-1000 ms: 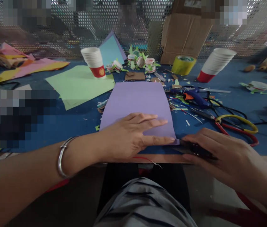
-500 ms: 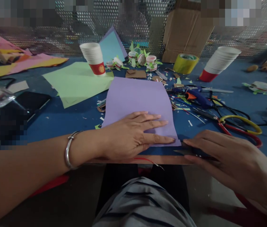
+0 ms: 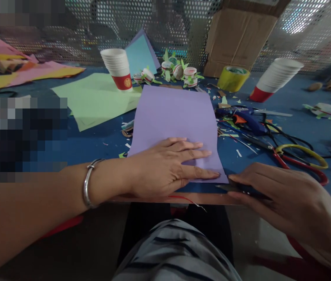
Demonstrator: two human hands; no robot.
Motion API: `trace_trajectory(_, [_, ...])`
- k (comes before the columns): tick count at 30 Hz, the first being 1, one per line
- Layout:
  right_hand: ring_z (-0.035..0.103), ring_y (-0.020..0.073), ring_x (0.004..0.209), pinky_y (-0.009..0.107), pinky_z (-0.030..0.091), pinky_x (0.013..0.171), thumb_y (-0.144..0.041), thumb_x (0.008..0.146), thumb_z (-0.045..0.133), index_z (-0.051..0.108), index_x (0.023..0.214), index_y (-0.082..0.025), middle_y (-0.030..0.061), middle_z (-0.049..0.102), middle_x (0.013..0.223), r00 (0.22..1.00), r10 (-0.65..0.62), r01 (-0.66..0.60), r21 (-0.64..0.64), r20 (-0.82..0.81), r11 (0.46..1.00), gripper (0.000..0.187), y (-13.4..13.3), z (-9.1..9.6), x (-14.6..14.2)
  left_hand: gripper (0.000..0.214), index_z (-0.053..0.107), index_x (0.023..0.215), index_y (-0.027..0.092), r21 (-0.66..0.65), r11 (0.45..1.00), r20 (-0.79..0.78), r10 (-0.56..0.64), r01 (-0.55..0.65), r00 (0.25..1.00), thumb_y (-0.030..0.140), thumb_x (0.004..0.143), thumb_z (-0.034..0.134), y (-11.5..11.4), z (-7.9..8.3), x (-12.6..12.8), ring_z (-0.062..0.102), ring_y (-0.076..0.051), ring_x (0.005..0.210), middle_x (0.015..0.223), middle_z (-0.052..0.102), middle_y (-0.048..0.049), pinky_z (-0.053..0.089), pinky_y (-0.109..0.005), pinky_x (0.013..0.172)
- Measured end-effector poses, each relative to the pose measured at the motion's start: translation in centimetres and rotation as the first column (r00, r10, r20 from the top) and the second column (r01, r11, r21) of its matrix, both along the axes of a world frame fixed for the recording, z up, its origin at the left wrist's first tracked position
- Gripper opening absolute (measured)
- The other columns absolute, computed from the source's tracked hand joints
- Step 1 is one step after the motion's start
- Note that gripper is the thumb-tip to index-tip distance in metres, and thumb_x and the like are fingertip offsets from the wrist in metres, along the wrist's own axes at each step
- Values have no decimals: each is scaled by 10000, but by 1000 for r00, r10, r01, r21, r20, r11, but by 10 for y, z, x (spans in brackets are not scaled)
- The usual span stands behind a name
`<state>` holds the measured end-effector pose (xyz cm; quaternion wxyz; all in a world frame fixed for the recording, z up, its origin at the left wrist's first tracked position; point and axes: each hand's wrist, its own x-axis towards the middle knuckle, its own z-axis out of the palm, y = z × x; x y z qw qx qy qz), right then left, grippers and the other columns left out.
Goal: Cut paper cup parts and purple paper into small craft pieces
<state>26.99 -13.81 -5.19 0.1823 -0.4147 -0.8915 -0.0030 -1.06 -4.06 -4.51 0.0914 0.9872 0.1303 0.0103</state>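
My left hand [image 3: 165, 166] lies flat with its fingers spread on a sheet of purple paper [image 3: 177, 113], pressing its near part to the table. A silver bangle [image 3: 86, 183] is on that wrist. By the sheet's near right corner, my right hand [image 3: 276, 195] is closed round a knife [image 3: 224, 187] with a dark handle. Its pointed metal blade sticks out to the left, just below the paper's near edge. The fingers cover most of the handle. My right fingertips are at the paper's corner; whether they touch it I cannot tell.
Red-and-yellow-handled scissors [image 3: 300, 156] and a blue glue gun [image 3: 250, 119] with its cord lie right. Paper cup stacks [image 3: 117, 70], yellow tape [image 3: 233, 78], small paper-decorated crafts [image 3: 177, 70] and green paper [image 3: 95, 99] stand or lie farther back. Paper scraps litter the blue table [image 3: 95, 146].
The purple sheet's far edge now reaches farther back and covers a cardboard piece seen before. Both hands keep nearly the same pose. The view has shifted slightly.
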Motion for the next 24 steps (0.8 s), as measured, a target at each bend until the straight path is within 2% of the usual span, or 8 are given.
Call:
trace_trajectory(7, [624, 105, 779, 257, 485, 636, -346, 1004, 552, 638, 1076, -220, -7, 649, 931, 1000, -20, 20, 10, 8, 1000, 168, -3, 2, -4, 482, 389, 1516, 427, -8, 1000, -2, 3, -3, 1000, 351, 1042, 344, 0, 2, 0, 250, -259, 1532, 1653, 315, 4, 183, -506, 1221])
trace_trajectory(15, [615, 96, 737, 244, 459, 604, -381, 970, 619, 634, 1049, -214, -12, 644, 908, 999, -45, 45, 49, -1, 998, 186, -5, -4, -5, 488, 363, 1527, 429, -15, 1000, -21, 2, -3, 1000, 430, 1039, 347, 0, 1, 0, 231, -266, 1538, 1665, 285, -3, 175, -515, 1222])
trace_trajectory(24, [597, 105, 684, 253, 448, 590, -406, 948, 647, 649, 951, -179, 1, 631, 842, 999, -53, 53, 92, -7, 994, 227, -4, -2, -11, 494, 383, 1518, 432, -38, 999, 11, 7, -6, 1000, 448, 1025, 403, 1, 0, 1, 243, -295, 1531, 1656, 309, -13, 187, -535, 1212])
